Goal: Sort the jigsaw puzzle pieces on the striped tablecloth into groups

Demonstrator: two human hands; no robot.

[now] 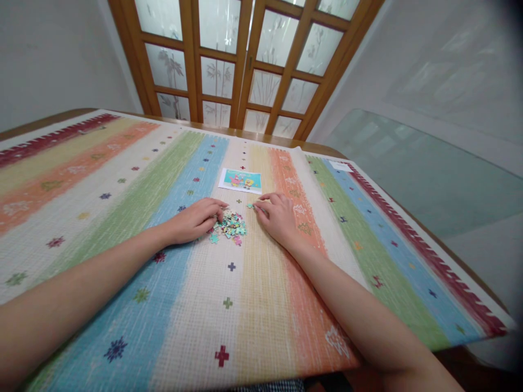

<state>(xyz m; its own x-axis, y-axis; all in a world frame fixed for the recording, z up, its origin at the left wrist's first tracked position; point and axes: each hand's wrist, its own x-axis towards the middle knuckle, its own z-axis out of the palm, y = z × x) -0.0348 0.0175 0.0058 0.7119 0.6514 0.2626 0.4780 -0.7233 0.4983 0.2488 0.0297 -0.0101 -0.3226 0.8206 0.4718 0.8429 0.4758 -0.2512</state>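
A small heap of jigsaw puzzle pieces (pixel 232 224), mostly teal with some pink and yellow, lies on the striped tablecloth. My left hand (pixel 200 219) rests at the heap's left side, its fingers curled over the edge pieces; whether a piece is pinched there is hidden. To the right of the heap, my right hand (pixel 276 215) has its thumb and fingertips closed on a teal puzzle piece (pixel 250 206) at the cloth. Just beyond both hands lies a picture card (pixel 240 181) with a pink and a yellow cartoon figure on a teal ground.
The striped tablecloth (pixel 204 305) covers the table, whose wooden edge (pixel 163 118) shows at the back. A small white slip (pixel 340 166) lies at the far right. Wooden doors with frosted panes (pixel 218 76) stand behind, and a glass panel (pixel 392 169) leans at the right wall.
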